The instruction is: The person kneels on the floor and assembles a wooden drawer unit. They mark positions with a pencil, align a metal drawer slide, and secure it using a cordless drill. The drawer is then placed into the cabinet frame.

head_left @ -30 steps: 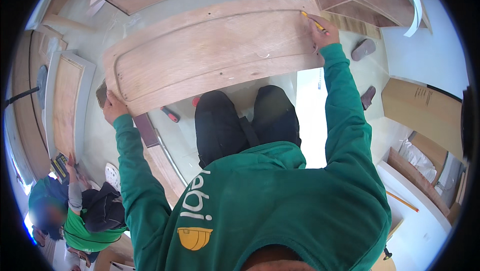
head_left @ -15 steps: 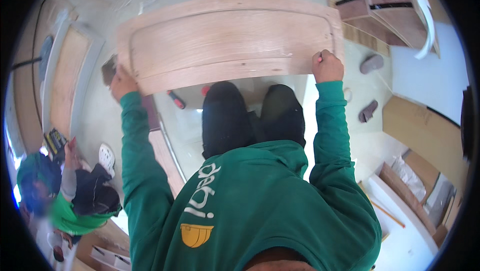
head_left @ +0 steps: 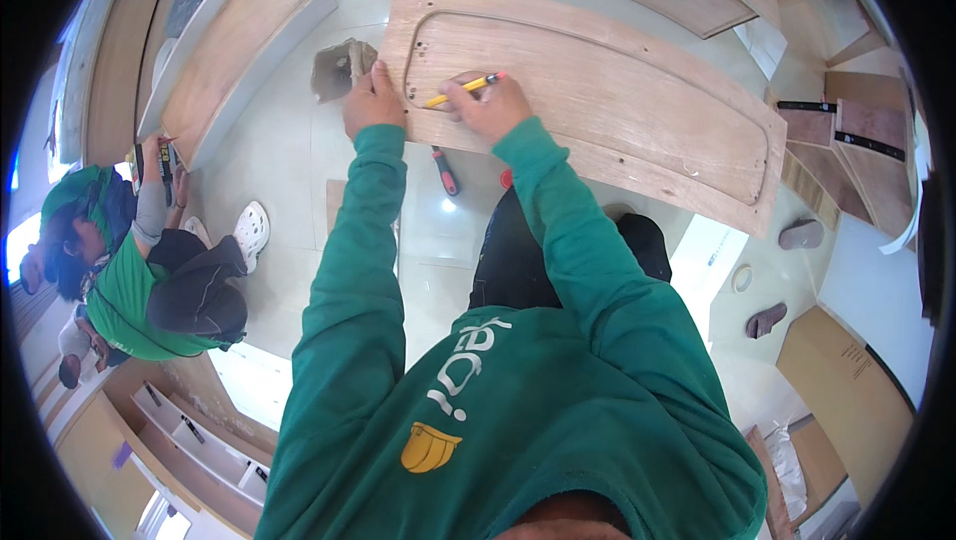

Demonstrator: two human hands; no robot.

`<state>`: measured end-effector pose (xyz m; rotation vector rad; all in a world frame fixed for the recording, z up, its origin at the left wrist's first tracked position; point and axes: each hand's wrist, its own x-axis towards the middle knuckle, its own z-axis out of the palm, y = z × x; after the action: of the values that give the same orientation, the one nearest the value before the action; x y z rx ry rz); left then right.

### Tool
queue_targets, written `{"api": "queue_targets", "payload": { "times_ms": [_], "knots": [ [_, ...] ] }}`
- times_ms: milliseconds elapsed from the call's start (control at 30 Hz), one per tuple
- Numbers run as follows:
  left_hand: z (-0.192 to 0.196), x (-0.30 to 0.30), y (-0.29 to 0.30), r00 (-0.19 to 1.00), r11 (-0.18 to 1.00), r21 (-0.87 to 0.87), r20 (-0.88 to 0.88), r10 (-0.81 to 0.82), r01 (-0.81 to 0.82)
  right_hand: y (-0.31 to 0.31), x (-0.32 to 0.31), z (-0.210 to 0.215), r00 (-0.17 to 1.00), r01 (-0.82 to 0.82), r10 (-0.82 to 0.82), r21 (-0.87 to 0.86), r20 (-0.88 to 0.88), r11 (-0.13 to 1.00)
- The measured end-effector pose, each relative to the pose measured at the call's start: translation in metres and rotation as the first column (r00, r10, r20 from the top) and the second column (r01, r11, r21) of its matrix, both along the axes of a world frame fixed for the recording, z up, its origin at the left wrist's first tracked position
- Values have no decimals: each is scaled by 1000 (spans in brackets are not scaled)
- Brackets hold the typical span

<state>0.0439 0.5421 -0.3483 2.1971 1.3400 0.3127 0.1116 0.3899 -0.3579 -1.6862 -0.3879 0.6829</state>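
Note:
A long plywood panel [head_left: 588, 112] with a rounded groove and small holes near its ends lies across in front of me, tilted down to the right. My left hand [head_left: 375, 107] grips its left end, thumb along the edge. Over that same end, my right hand [head_left: 490, 109] pinches a yellow pencil [head_left: 443, 99], its tip close to the groove's corner and a small hole. Whether the tip touches the wood I cannot tell. Just below the panel's near edge, a red-and-black screwdriver [head_left: 446, 174] rests on the floor.
At left, a person [head_left: 139, 291] in green crouches with a tool by a pale framed panel [head_left: 239, 52]. A brown piece of cardboard [head_left: 334, 72] lies near my left hand. Drawer boxes [head_left: 856, 132] stand far right; slippers [head_left: 767, 321] and a tape roll [head_left: 742, 278] lie below them.
My right hand has left the panel's right end and come over to its left end, with the pencil now plainly visible. My left hand stays on the left end. The view has turned left.

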Motion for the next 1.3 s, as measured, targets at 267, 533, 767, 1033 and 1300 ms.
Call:
{"api": "queue_targets", "payload": {
  "times_ms": [267,533,767,1033,1300],
  "knots": [
    [-4,-4,4,999,1000,-8,-33,15,-15,46,26,-19,965,120,-161,196,207,973],
    [-27,-5,13,998,999,-30,61,21,-19,2,70,-13,810,186,-166,24,563,982],
    [-23,-4,11,997,998,57,79,4,-9,-178,93,2,773,387,-298,-45,559,921],
    [-24,-2,16,999,994,107,-21,-34,36,-406,127,7,591,688,-374,-206,714,695],
    [-25,-6,19,999,990,137,-16,-45,46,-416,91,35,681,691,-36,-625,731,364]
  ]
}}
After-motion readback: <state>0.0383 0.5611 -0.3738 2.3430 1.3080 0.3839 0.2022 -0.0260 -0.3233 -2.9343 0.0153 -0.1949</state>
